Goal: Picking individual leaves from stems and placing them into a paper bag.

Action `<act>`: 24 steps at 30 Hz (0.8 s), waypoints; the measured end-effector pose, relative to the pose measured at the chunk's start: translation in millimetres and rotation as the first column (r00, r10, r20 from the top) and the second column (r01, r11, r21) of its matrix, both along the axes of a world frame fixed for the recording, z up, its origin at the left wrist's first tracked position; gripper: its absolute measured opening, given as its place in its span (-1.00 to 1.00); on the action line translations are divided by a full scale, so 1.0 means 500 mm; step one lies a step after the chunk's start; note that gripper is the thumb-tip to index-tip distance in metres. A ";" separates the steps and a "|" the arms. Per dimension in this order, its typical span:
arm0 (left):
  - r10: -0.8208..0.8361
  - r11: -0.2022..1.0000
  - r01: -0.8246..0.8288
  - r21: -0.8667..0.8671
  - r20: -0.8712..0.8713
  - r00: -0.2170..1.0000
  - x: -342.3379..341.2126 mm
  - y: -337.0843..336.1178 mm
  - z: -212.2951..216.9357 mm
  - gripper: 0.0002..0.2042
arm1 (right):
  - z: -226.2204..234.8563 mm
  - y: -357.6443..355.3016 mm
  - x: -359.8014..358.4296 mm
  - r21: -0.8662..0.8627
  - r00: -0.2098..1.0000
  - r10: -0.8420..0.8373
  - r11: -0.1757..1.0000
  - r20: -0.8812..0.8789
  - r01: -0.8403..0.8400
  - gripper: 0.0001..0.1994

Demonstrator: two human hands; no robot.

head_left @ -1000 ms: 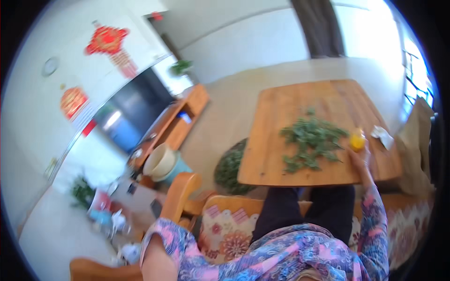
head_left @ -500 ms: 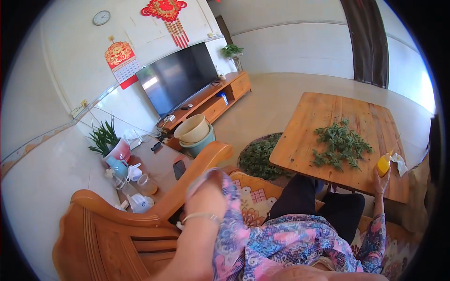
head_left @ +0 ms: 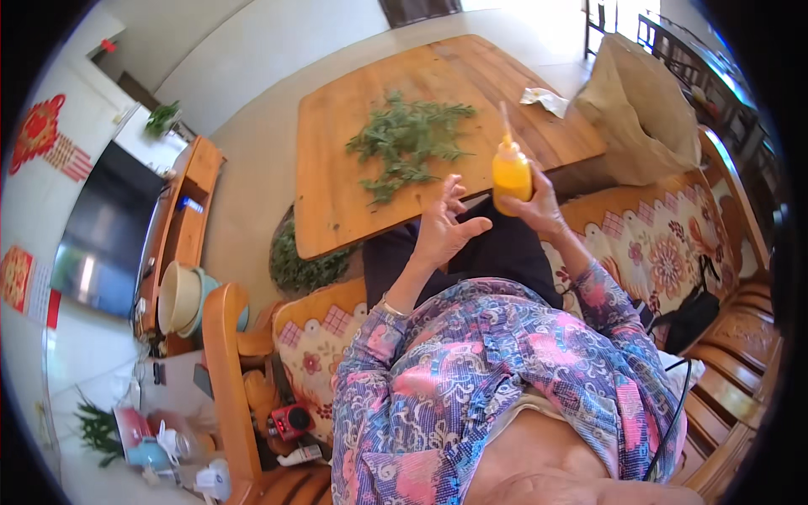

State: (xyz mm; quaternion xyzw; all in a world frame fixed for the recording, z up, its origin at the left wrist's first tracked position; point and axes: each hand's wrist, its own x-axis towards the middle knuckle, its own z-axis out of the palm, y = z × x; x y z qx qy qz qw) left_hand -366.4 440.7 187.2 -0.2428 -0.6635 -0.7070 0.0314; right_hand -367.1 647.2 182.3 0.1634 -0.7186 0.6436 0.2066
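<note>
The right hand point(head_left: 543, 207) grips a yellow bottle point(head_left: 510, 175); left of that grip hovers the left hand point(head_left: 443, 227), fingers parted; beyond, leftward, lie leafy sprigs point(head_left: 404, 143).

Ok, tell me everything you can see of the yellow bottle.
The yellow bottle looks like soft, partly see-through plastic: a rounded body, paler at the shoulder, with a yellow cap and a long, thin, pale nozzle. The nozzle points toward the picture's top, leaning slightly left. The right hand grips it, thumb across its lower front. It appears in front of the wooden table's near edge. How full it is, I can't tell.
</note>
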 end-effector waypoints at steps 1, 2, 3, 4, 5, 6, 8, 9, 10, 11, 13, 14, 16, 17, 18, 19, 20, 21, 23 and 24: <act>0.023 0.998 -0.030 -0.060 -0.118 0.993 -0.004 0.024 -0.008 -0.37 | -0.006 -0.003 0.015 0.018 1.000 -0.005 1.000 0.017 0.005 -0.39; 0.008 0.998 -0.014 -0.062 -0.105 0.994 0.002 0.044 -0.011 -0.37 | -0.016 -0.004 0.031 0.017 0.999 -0.020 1.000 0.030 0.019 -0.39; -0.012 0.996 0.003 -0.087 -0.104 0.994 0.007 0.062 -0.014 -0.37 | -0.026 -0.007 0.045 0.021 1.000 0.002 1.000 0.023 -0.003 -0.38; -0.029 0.993 0.017 -0.115 -0.103 0.994 0.011 0.074 -0.017 -0.38 | -0.042 -0.013 0.055 0.023 0.999 0.028 0.999 0.015 -0.028 -0.37; -0.045 0.989 0.030 -0.143 -0.101 0.994 0.015 0.084 -0.023 -0.38 | -0.058 -0.018 0.064 0.024 0.998 0.056 0.998 0.008 -0.056 -0.37; -0.059 0.984 0.041 -0.171 -0.097 0.994 0.018 0.092 -0.035 -0.39 | -0.074 -0.020 0.072 0.025 0.996 0.085 0.996 0.003 -0.085 -0.36; -0.053 0.987 0.040 -0.158 -0.082 0.995 0.016 0.095 -0.039 -0.39 | -0.072 -0.023 0.074 0.041 0.997 0.077 0.996 0.018 -0.078 -0.36; -0.047 0.990 0.037 -0.138 -0.074 0.996 0.014 0.094 -0.044 -0.40 | -0.070 -0.024 0.074 0.064 0.997 0.068 0.995 0.026 -0.070 -0.35; -0.039 0.993 0.031 -0.117 -0.065 0.997 0.011 0.089 -0.047 -0.40 | -0.066 -0.027 0.073 0.089 0.998 0.061 0.994 0.035 -0.064 -0.35; -0.029 0.995 0.023 -0.095 -0.056 0.998 0.007 0.080 -0.049 -0.41 | -0.062 -0.034 0.071 0.115 0.997 0.056 0.992 0.045 -0.061 -0.34; -0.009 0.997 0.006 -0.077 -0.039 0.999 0.005 0.076 -0.050 -0.42 | -0.062 -0.041 0.079 0.095 0.996 0.042 0.994 0.081 -0.049 -0.30; 0.002 0.998 -0.004 -0.066 -0.039 0.999 0.004 0.073 -0.042 -0.43 | -0.062 -0.040 0.077 0.099 0.994 0.056 0.993 0.096 -0.065 -0.30; 0.028 0.999 -0.030 -0.045 -0.042 0.999 0.003 0.066 -0.024 -0.44 | -0.065 -0.037 0.070 -0.079 0.972 0.142 0.989 0.189 -0.129 -0.26; 0.042 0.998 -0.043 -0.042 -0.027 0.999 0.006 0.061 -0.014 -0.44 | -0.066 -0.044 0.075 -0.078 0.967 0.154 0.987 0.204 -0.141 -0.26; 0.025 0.999 -0.025 -0.034 -0.006 1.000 0.010 0.058 -0.001 -0.45 | -0.066 -0.050 0.080 -0.212 0.952 0.219 0.962 0.213 -0.174 -0.26; 0.010 1.000 -0.010 -0.024 0.011 1.000 0.011 0.054 0.013 -0.46 | -0.065 -0.057 0.082 -0.342 0.935 0.284 0.918 0.210 -0.202 -0.26; -0.005 1.000 0.005 -0.014 0.026 1.000 0.011 0.050 0.022 -0.46 | -0.064 -0.062 0.084 -0.465 0.916 0.346 0.857 0.200 -0.222 -0.26; -0.020 1.000 0.020 -0.005 0.040 0.999 0.010 0.044 0.025 -0.47 | -0.064 -0.067 0.086 -0.581 0.896 0.405 0.779 0.183 -0.233 -0.26; -0.020 1.000 0.020 0.001 0.025 0.999 0.003 0.023 0.014 -0.49 | -0.067 -0.073 0.091 -0.587 0.897 0.406 0.775 0.178 -0.234 -0.28; -0.039 0.999 0.039 0.006 0.002 0.999 -0.005 0.013 0.006 -0.51 | -0.068 -0.070 0.091 -0.590 0.907 0.388 0.776 0.165 -0.225 -0.30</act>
